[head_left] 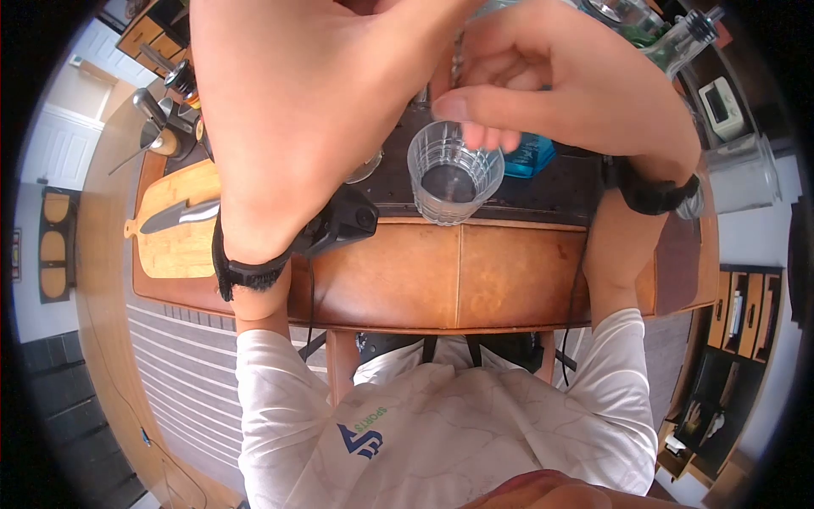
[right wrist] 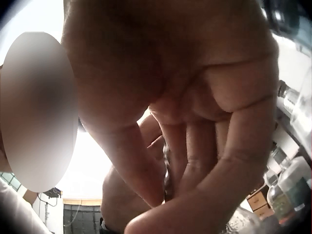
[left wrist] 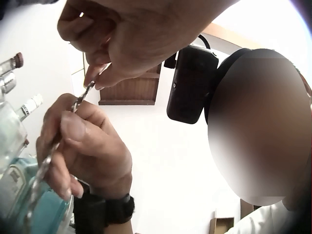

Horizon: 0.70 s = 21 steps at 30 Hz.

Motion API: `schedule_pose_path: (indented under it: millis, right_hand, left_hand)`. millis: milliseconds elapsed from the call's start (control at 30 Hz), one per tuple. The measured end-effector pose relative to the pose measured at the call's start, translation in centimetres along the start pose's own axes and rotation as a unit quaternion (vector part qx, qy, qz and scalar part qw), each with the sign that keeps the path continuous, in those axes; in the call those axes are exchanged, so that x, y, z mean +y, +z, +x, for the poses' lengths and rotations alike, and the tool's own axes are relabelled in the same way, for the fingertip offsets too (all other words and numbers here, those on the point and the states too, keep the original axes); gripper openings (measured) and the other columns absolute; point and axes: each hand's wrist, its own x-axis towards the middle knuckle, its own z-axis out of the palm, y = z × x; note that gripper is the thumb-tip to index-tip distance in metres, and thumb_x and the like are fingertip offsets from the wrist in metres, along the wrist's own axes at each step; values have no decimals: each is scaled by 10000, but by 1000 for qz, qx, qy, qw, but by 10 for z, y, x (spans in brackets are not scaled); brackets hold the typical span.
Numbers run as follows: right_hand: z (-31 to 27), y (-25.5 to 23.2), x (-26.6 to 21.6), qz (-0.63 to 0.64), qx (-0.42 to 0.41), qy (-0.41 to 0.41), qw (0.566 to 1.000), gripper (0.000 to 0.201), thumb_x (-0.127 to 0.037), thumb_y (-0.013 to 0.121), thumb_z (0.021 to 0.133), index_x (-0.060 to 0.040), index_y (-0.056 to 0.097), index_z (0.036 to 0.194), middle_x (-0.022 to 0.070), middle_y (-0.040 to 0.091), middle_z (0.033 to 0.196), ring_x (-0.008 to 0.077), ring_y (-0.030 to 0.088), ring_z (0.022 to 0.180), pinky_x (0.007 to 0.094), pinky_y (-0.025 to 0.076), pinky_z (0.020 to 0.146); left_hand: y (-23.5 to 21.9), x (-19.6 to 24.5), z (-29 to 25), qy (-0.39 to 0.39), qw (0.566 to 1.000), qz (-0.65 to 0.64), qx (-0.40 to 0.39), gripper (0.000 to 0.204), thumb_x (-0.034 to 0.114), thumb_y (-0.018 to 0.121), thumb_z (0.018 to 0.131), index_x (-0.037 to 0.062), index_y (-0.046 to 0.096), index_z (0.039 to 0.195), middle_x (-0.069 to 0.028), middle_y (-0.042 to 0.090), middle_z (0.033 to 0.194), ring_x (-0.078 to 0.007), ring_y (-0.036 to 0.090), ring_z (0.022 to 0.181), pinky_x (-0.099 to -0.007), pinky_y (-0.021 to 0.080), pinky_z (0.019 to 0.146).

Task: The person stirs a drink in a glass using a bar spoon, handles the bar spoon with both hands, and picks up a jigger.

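Observation:
Both hands are raised over the table, on a bar spoon [left wrist: 44, 168] with a twisted metal stem. The fingertips of my left hand [head_left: 280, 119] pinch the upper end of the stem. Lower down, my right hand [head_left: 585, 93] holds the same stem [right wrist: 168, 178] between thumb and fingers. The spoon's lower end is out of sight. Below the hands, near the table's leather edge, stands a clear ribbed glass tumbler [head_left: 443, 204]. Just behind the tumbler on the right is a blue bottle [head_left: 532, 159], partly covered by the right hand.
At left, a kitchen knife [head_left: 182, 217] lies on a wooden cutting board [head_left: 174, 250], with metal bar tools [head_left: 161, 127] behind. Toward the right stand a clear bottle with a pourer [head_left: 682, 42], a white timer [head_left: 722, 109] and a glass jar [head_left: 746, 178].

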Motion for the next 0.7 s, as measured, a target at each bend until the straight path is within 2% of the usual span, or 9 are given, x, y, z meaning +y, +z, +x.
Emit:
schedule_pose_path:
  millis: [67,267,300,367,400,467,600,667,700]
  right_hand:
    - [6,12,17,51,44,-183,981,227,-162,650,973,54,711,1007,132,744,835,230,708,732,319,559,695]
    - [10,16,25,-42,132,-248,959,214,-140,636,963,54,708,1017,159,742,849,252,704,730,339,555,701]
    - [7,17,20,-42,132,-248,959,214,-140,636,963,54,708,1017,159,742,849,252,704,730,339,555,701]
    - [-1,15,-2,-187,133,-54,972,238,-168,636,963,55,709,997,168,734,816,257,695,701,352,547,680]
    - [-2,10,-13,-187,132,-54,972,238,-168,636,963,55,709,997,168,734,816,257,695,701,352,547,680]
    - [-2,3,-29,-157,61,125,978,272,-207,635,971,54,710,978,160,728,786,250,689,686,356,541,665]
    - [-3,-7,-15,-92,-11,65,994,290,-230,651,970,54,710,980,158,729,797,239,686,692,340,543,668]
    - [0,3,0,-31,10,-58,998,302,-236,655,975,60,711,994,161,730,812,233,686,706,320,546,678]
    - [2,3,1,-31,10,-58,998,302,-236,655,975,60,711,994,161,730,812,233,686,706,320,546,678]
  left_hand:
    - [8,-1,-2,43,996,63,47,197,69,743,922,-57,725,771,5,604,546,-12,499,469,-171,310,440]
    - [2,-6,-2,23,1000,15,0,183,58,727,922,-63,725,786,-1,612,556,-14,500,473,-168,314,445]
    - [2,-4,-1,23,1000,15,0,183,58,727,922,-63,725,786,-1,612,556,-14,500,473,-168,314,445]
    - [2,-1,-2,34,999,36,-8,175,52,731,914,-59,721,778,8,602,546,-9,491,468,-172,303,441]
    - [1,-2,-2,34,999,36,-8,175,52,731,914,-59,721,778,8,602,546,-9,491,468,-172,303,441]
    - [0,-6,-1,34,999,-1,-10,174,46,734,909,-56,718,770,18,589,533,-4,477,460,-174,293,439]
    - [-1,-8,-2,83,995,58,-9,169,37,739,902,-52,713,761,22,581,526,-1,467,455,-172,290,440]
    - [-4,-1,-3,31,999,32,-18,191,55,730,914,-58,712,761,15,592,533,-6,472,455,-179,295,440]
    - [-1,0,-4,32,999,31,-18,191,55,730,914,-58,712,761,15,592,533,-6,472,455,-179,295,440]
